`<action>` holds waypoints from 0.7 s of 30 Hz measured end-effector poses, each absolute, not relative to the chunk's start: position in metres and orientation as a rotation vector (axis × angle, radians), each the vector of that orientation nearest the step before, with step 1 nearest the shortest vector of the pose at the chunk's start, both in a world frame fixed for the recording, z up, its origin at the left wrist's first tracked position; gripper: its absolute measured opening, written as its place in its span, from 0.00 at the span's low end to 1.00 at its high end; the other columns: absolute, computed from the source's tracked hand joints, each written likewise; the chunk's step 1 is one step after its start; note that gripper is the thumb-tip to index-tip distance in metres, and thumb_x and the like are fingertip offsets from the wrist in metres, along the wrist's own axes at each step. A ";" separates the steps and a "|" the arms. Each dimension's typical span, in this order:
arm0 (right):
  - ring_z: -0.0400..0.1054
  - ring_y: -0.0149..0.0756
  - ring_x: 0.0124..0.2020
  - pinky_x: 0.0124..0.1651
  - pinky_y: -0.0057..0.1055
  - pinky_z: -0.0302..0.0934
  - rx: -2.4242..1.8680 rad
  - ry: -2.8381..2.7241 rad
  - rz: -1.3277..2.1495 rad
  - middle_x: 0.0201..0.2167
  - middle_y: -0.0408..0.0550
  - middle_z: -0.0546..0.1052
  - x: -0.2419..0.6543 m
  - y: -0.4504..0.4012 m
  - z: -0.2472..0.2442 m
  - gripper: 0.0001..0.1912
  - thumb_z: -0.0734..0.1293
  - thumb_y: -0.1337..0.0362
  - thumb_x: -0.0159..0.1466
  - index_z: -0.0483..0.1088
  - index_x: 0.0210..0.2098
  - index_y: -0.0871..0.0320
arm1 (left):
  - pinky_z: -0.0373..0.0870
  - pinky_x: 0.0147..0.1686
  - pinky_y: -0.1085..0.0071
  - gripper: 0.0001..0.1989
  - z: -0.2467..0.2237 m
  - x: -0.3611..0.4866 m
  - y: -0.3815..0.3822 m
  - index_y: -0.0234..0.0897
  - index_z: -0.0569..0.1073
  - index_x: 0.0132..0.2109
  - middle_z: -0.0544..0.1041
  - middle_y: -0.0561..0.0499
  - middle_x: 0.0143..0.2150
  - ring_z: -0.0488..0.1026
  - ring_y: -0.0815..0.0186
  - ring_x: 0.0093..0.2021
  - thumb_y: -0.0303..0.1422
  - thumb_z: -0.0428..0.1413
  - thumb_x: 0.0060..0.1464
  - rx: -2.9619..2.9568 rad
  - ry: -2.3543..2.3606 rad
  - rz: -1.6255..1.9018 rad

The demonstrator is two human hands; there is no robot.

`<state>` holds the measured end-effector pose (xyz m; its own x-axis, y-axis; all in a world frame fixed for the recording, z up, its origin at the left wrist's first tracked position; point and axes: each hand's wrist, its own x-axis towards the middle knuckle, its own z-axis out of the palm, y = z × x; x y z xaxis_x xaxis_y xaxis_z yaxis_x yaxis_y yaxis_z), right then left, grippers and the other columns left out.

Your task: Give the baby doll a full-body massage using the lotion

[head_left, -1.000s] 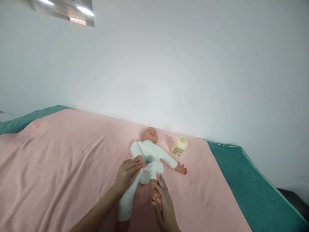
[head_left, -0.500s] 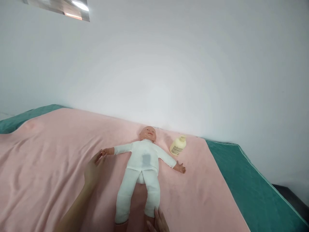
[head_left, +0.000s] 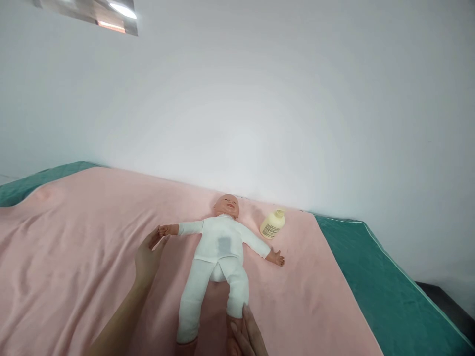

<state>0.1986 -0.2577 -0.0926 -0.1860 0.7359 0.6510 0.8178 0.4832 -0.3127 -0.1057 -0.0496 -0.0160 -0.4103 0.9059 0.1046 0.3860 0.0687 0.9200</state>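
Note:
A baby doll (head_left: 219, 240) with a white cloth body and a grey patch on its chest lies on its back, arms spread. My left hand (head_left: 149, 254) is at the doll's hand on the left side of the view, with thumb and fingers closed around or against it. At the bottom, my right hand (head_left: 250, 332) touches the doll's lower leg on the right, its fingers around the foot and ankle; part of this hand is cut off by the frame. A pale yellow bottle (head_left: 272, 224) rests beside the doll's head and outstretched arm.
Under the doll, a pink blanket (head_left: 92, 217) with wrinkles on the left covers a green surface (head_left: 378, 277) that shows at both sides. Behind stands a plain pale wall (head_left: 237, 99). A dark object (head_left: 447, 306) is at the far right.
My left hand has shifted slightly right, and the doll's hand there moved inward with it. My right hand has moved up and right, and the doll's lower leg there is raised and bent more.

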 end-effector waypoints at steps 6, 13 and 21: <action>0.51 0.51 0.65 0.60 0.50 0.59 -1.172 -2.157 -0.108 0.68 0.53 0.51 0.212 -0.217 -0.014 0.23 0.56 0.59 0.69 0.58 0.63 0.54 | 0.72 0.49 0.60 0.20 0.013 -0.068 -0.047 0.41 0.74 0.53 0.77 0.48 0.52 0.74 0.54 0.51 0.42 0.55 0.56 1.260 1.675 1.589; 0.48 0.49 0.67 0.61 0.48 0.57 -1.212 -2.058 0.051 0.67 0.54 0.54 0.209 -0.183 0.018 0.27 0.55 0.52 0.69 0.56 0.63 0.56 | 0.72 0.47 0.62 0.13 0.004 -0.023 -0.066 0.41 0.75 0.50 0.80 0.48 0.44 0.77 0.58 0.45 0.35 0.56 0.58 2.294 1.258 1.641; 0.49 0.48 0.66 0.61 0.47 0.57 -1.248 -2.046 0.042 0.66 0.53 0.55 0.202 -0.178 0.012 0.26 0.55 0.52 0.69 0.56 0.63 0.55 | 0.70 0.50 0.64 0.13 -0.017 -0.005 -0.078 0.41 0.72 0.52 0.78 0.49 0.49 0.76 0.63 0.49 0.29 0.55 0.60 2.588 0.950 1.534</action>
